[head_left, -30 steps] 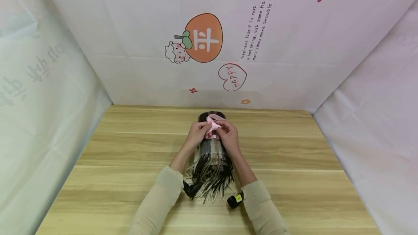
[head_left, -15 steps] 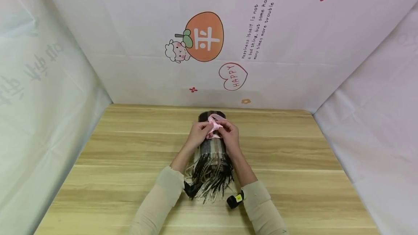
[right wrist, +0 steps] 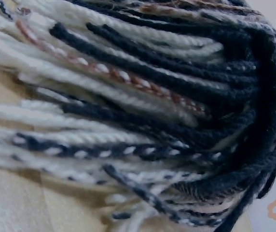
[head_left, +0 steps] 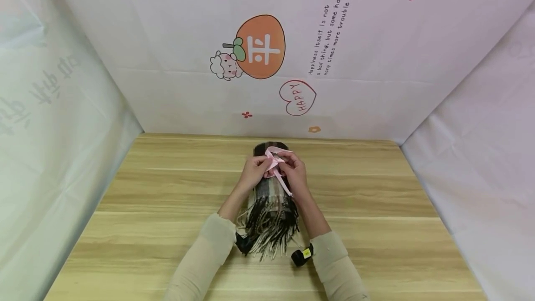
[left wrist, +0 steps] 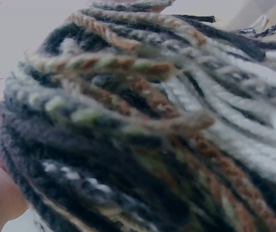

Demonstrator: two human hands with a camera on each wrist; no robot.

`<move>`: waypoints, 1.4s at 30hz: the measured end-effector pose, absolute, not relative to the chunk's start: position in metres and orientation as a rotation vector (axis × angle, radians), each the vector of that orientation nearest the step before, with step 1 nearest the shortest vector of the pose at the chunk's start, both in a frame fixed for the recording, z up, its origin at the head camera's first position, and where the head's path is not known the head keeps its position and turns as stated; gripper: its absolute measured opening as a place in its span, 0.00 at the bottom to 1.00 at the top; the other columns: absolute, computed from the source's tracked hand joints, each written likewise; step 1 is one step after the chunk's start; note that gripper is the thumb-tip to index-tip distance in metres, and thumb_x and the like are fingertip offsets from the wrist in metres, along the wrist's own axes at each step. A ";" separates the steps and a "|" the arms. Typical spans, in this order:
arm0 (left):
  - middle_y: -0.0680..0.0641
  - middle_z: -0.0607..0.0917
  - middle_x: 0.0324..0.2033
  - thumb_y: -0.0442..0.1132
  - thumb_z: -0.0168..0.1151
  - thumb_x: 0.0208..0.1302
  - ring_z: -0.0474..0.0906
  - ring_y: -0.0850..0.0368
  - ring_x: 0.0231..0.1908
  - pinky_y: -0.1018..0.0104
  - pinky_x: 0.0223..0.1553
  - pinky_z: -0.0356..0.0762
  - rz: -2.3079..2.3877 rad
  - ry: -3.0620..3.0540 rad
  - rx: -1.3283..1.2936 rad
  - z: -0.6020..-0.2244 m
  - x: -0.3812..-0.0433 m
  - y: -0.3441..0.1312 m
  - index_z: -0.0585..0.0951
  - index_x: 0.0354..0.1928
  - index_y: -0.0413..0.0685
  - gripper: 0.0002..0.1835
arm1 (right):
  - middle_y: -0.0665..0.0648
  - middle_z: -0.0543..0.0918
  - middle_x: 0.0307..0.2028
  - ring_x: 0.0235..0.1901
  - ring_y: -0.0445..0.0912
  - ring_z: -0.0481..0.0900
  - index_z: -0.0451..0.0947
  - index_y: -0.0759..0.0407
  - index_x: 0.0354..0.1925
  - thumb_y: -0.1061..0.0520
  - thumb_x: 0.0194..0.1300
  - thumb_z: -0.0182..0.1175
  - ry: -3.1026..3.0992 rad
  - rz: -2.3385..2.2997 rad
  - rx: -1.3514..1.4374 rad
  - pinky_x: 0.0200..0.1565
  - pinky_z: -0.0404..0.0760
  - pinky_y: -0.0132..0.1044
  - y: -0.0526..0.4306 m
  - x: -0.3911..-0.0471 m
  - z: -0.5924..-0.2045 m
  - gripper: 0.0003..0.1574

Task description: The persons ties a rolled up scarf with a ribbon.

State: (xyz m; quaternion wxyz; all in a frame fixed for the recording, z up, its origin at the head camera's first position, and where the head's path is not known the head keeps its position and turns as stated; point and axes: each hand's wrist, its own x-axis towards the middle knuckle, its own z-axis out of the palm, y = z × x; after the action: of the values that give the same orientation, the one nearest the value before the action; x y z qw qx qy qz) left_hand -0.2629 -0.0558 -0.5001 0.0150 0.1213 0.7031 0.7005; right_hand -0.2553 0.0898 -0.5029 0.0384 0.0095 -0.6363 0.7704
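A rolled plaid scarf (head_left: 270, 188) lies on the table with its fringe toward the person. Round its upper part runs a pink ribbon (head_left: 273, 150), looped and crossed on top. My left hand (head_left: 252, 171) pinches the ribbon from the left side. From the right, my right hand (head_left: 295, 173) pinches another part of it, fingertips close to the left ones. One ribbon end hangs down over the scarf toward the right wrist. In the left wrist view the fringe (left wrist: 128, 116) hides most of the hand; in the right wrist view dark and cream fringe strands (right wrist: 143, 111) fill the picture.
The wooden table (head_left: 167, 226) extends on both sides of the scarf. A printed white backdrop (head_left: 188, 106) rises behind it, with white side sheets at left and right. Black wrist cameras (head_left: 302, 257) sit by the sleeves.
A ribbon end has come down across the scarf toward the right wrist. The right fingers have shifted slightly on the ribbon; the left hand stays almost in place.
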 end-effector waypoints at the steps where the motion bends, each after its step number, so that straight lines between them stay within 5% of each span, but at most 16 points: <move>1: 0.51 0.77 0.15 0.30 0.52 0.73 0.69 0.63 0.17 0.74 0.22 0.68 2.185 2.188 0.377 -0.500 -0.263 -0.055 0.79 0.29 0.21 0.17 | 0.46 0.79 0.25 0.22 0.36 0.72 0.75 0.74 0.53 0.74 0.64 0.55 -1.955 2.366 0.031 0.25 0.71 0.24 0.090 -0.256 -0.503 0.18; 13: 0.56 0.78 0.15 0.33 0.53 0.73 0.70 0.64 0.16 0.74 0.22 0.69 2.186 2.192 0.388 -0.497 -0.258 -0.054 0.80 0.29 0.28 0.16 | 0.45 0.79 0.20 0.19 0.36 0.71 0.80 0.76 0.47 0.73 0.66 0.52 -1.986 2.362 0.089 0.23 0.69 0.25 0.091 -0.254 -0.497 0.14; 22: 0.53 0.77 0.16 0.34 0.52 0.75 0.68 0.62 0.17 0.73 0.22 0.67 2.138 2.244 0.316 -0.499 -0.259 -0.056 0.80 0.29 0.27 0.17 | 0.43 0.84 0.32 0.22 0.35 0.70 0.80 0.74 0.51 0.72 0.67 0.54 -2.004 2.310 0.058 0.25 0.70 0.25 0.087 -0.252 -0.499 0.16; 29: 0.53 0.77 0.15 0.34 0.52 0.75 0.69 0.63 0.16 0.74 0.22 0.68 2.169 2.231 0.334 -0.500 -0.257 -0.055 0.79 0.28 0.27 0.18 | 0.46 0.85 0.47 0.26 0.38 0.68 0.71 0.74 0.64 0.75 0.66 0.48 -1.755 2.561 0.111 0.27 0.66 0.27 0.094 -0.250 -0.499 0.28; 32: 0.54 0.76 0.14 0.35 0.53 0.75 0.68 0.64 0.16 0.74 0.22 0.68 2.214 2.223 0.315 -0.501 -0.257 -0.053 0.78 0.25 0.29 0.19 | 0.55 0.80 0.61 0.29 0.38 0.71 0.63 0.74 0.69 0.74 0.67 0.45 -1.570 2.713 0.147 0.29 0.67 0.28 0.096 -0.249 -0.498 0.32; 36: 0.55 0.75 0.13 0.35 0.55 0.73 0.68 0.64 0.16 0.74 0.21 0.66 2.235 2.255 0.298 -0.502 -0.256 -0.052 0.78 0.24 0.31 0.18 | 0.62 0.58 0.76 0.30 0.36 0.75 0.56 0.70 0.74 0.74 0.70 0.44 -1.497 2.776 0.237 0.32 0.76 0.26 0.096 -0.247 -0.498 0.35; 39: 0.54 0.75 0.13 0.35 0.56 0.73 0.68 0.63 0.16 0.73 0.21 0.65 2.237 2.284 0.295 -0.503 -0.255 -0.052 0.79 0.24 0.31 0.18 | 0.61 0.49 0.79 0.31 0.36 0.78 0.54 0.68 0.75 0.74 0.71 0.43 -1.500 2.776 0.299 0.33 0.79 0.26 0.095 -0.246 -0.497 0.36; 42: 0.50 0.76 0.14 0.35 0.55 0.73 0.69 0.60 0.17 0.73 0.22 0.66 2.228 2.274 0.303 -0.498 -0.252 -0.054 0.79 0.25 0.28 0.18 | 0.61 0.51 0.79 0.41 0.39 0.79 0.55 0.68 0.75 0.72 0.72 0.43 -1.445 2.800 0.272 0.37 0.80 0.27 0.093 -0.246 -0.496 0.34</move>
State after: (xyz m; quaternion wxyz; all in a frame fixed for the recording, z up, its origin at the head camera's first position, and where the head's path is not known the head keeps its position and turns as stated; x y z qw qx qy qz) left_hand -0.2524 -0.0539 -0.4976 -0.0283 0.0948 0.7108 0.6964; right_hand -0.2456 0.0934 -0.4965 -0.0103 0.0859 -0.4569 0.8853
